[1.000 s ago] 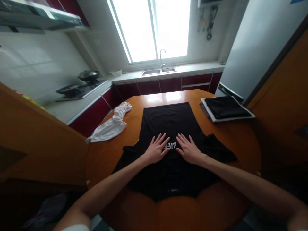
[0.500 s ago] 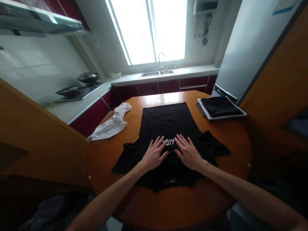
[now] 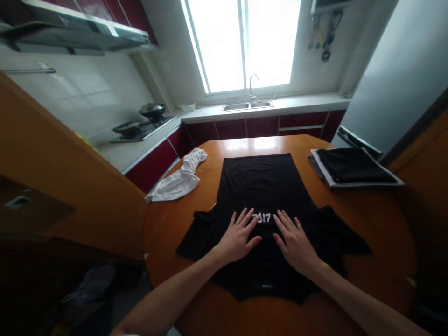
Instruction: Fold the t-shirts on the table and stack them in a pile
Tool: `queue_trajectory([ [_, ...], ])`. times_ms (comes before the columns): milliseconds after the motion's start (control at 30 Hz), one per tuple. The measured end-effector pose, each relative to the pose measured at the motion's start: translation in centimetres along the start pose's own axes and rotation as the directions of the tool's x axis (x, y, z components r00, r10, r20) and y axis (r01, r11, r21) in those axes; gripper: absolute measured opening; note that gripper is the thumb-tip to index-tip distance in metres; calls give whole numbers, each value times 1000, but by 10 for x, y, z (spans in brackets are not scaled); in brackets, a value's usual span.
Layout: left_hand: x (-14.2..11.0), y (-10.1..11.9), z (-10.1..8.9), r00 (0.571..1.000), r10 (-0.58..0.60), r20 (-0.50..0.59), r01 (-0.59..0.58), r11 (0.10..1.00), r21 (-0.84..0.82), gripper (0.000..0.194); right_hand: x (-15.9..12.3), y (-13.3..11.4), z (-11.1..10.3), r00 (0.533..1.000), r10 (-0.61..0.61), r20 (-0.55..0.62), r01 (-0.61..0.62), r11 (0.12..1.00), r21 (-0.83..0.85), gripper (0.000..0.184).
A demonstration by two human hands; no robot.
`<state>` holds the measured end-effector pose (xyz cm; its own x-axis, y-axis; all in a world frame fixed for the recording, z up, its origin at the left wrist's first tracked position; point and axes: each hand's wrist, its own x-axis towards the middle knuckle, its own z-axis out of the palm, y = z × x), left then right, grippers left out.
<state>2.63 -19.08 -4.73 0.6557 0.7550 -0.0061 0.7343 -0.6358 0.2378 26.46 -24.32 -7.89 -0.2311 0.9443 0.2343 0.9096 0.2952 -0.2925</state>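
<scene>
A black T-shirt point(image 3: 261, 179) lies spread on the round wooden table point(image 3: 196, 224), its hem toward the window and its neck toward me. Its sleeves stick out left and right, and white digits are printed across it. My left hand point(image 3: 238, 237) rests flat on the shirt just left of the digits, partly covering the first one. To the right of the print, my right hand point(image 3: 294, 240) also lies flat with the fingers stretched and a little apart. Neither hand grips the cloth.
A crumpled white garment point(image 3: 180, 179) lies at the table's left edge. Folded dark and white clothes point(image 3: 355, 167) are stacked at the right. Beyond stand a counter with a sink point(image 3: 247, 106), a stove with pans point(image 3: 152, 110), and a fridge point(image 3: 388, 79) on the right.
The view has swung left, so everything sits further right in the picture. Both hands stay flat on the shirt, now slightly further apart, and more of the digits shows.
</scene>
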Motion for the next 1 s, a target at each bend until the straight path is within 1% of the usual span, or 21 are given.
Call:
queue_trajectory([
  [67, -1, 0, -1, 1000, 12, 16, -12, 1000, -18, 70, -1, 2, 4, 1000, -18, -12, 18, 1000, -2, 58],
  [233, -5, -3, -2, 997, 20, 69, -17, 999, -35, 77, -5, 4, 9, 998, -63, 30, 64, 997, -33, 60],
  [400, -8, -3, -7, 996, 38, 85, -34, 998, -54, 73, -5, 2, 6, 997, -60, 38, 62, 997, -56, 59],
  [600, -6, 2, -9, 995, -8, 97, 13, 998, -55, 67, -4, 2, 4, 997, -54, 63, 57, 997, -46, 58],
  [667, -6, 1, -9, 995, -10, 101, 16, 998, -56, 68, -4, 2, 3, 997, -49, 63, 52, 998, -42, 58],
  [733, -6, -1, -9, 995, 3, 102, 3, 998, -61, 74, -4, 1, 0, 996, -56, 65, 59, 998, -37, 59],
  [800, -6, -4, -10, 994, 29, 103, -22, 997, -72, 84, -5, -1, -5, 994, -83, 73, 85, 996, -27, 62],
  [900, -7, -9, -12, 990, 75, 117, -63, 993, -103, 98, -5, -4, -11, 983, -147, 112, 148, 989, -4, 65],
  [1000, -8, -11, -14, 986, 112, 128, -94, 987, -134, 107, -5, -5, -17, 972, -179, 149, 179, 984, 20, 67],
])
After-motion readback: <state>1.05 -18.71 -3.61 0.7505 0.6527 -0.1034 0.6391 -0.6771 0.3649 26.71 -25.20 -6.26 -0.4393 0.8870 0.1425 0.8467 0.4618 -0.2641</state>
